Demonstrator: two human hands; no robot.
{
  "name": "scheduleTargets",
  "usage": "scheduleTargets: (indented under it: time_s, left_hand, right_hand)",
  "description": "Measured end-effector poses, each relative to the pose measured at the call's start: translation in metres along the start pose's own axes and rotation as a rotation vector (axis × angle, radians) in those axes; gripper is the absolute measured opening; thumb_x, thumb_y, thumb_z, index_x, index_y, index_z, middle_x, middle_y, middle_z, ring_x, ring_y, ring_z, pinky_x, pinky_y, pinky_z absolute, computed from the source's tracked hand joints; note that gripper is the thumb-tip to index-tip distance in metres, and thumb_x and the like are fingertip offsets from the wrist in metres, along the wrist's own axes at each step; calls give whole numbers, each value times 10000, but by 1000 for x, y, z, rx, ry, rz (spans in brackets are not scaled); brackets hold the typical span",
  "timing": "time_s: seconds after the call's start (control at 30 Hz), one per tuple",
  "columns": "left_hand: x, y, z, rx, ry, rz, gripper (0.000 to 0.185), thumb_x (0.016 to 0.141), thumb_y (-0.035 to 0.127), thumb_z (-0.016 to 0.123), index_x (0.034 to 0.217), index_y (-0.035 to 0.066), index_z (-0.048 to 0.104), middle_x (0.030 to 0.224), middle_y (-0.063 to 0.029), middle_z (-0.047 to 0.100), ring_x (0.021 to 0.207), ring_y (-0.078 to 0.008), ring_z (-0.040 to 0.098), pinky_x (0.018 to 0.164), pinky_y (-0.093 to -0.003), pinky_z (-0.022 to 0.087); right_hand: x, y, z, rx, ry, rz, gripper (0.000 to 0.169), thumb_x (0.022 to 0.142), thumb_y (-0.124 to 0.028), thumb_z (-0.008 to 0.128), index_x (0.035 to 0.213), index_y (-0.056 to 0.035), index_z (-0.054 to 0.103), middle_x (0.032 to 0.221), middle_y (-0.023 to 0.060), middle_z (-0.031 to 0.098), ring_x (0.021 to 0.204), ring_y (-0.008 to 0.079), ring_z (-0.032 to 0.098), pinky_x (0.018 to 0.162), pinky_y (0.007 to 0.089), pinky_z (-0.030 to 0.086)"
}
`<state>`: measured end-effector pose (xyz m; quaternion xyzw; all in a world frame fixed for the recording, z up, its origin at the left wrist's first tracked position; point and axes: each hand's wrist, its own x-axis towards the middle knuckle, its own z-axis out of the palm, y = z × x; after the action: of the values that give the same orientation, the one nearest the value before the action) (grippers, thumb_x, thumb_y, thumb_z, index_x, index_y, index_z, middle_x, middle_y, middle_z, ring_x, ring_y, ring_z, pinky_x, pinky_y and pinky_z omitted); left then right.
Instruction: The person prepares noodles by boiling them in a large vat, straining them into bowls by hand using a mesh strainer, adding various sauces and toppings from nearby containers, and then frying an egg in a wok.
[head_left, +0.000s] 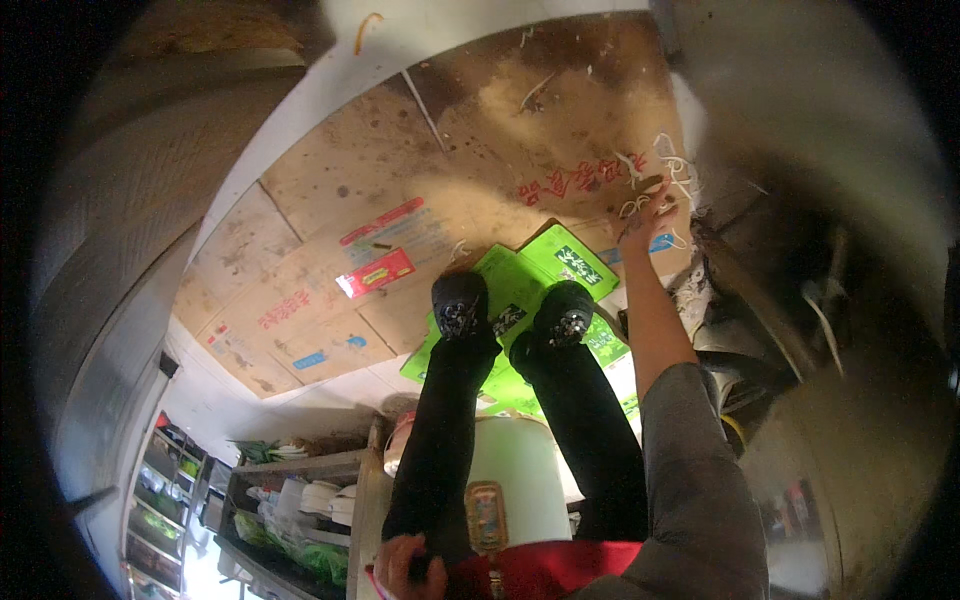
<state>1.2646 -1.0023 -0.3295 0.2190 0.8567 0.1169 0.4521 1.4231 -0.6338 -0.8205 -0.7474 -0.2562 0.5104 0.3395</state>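
My right hand (646, 222) reaches down to the flattened cardboard (465, 180) on the floor, its fingers apart. Pale noodle-like strands (675, 165) lie just beyond the fingertips, and a few curled pieces (634, 205) show right at the fingers. Whether any strand is pinched is not clear. My left hand (409, 568) rests low by my lap, fingers curled, beside a red apron (562, 556); what is in it, if anything, is hidden. My dark shoes (460, 304) stand on bright green flattened cartons (502, 274).
A pale green bucket (517, 450) stands between my legs. Left of it, a wooden shelf (300, 466) holds bagged greens (319, 559) and white containers (321, 496). A blurred pale surface (862, 450) fills the right side. An orange-brown curved scrap (365, 31) lies at the top.
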Motion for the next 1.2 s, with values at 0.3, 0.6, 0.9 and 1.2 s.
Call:
scheduleTargets:
  time_s: [0.3,0.6,0.9,1.2]
  left_hand:
    - [10,-14,-4,78,109,-19,334,751,89,691,1062,17,593,940,-150,544,687,-186,527,578,-276,450]
    - [-7,-27,3,-20,-65,-71,214,915,139,445,1042,8,556,892,-136,596,738,-238,602,638,-348,510]
    - [-53,3,12,-250,83,141,258,769,84,619,1014,27,561,826,-113,571,717,-245,576,659,-353,478]
    - [-83,23,-48,-329,0,222,336,779,107,646,1092,56,535,791,-86,601,701,-211,607,658,-335,501]
  right_hand:
    - [247,2,-79,102,-413,121,506,923,-372,467,1345,-105,385,1276,138,491,1133,304,476,956,424,418]
    - [126,-89,-100,-270,-453,-85,229,800,-83,587,1026,-96,554,915,39,577,753,154,550,653,316,468]
    - [-309,-340,-90,553,-896,312,438,703,-44,511,1124,-160,475,1044,81,555,900,206,545,541,263,427]
    - [-414,-736,-145,398,-590,-526,390,875,-96,502,1254,-35,437,1132,96,555,926,227,598,732,313,504]
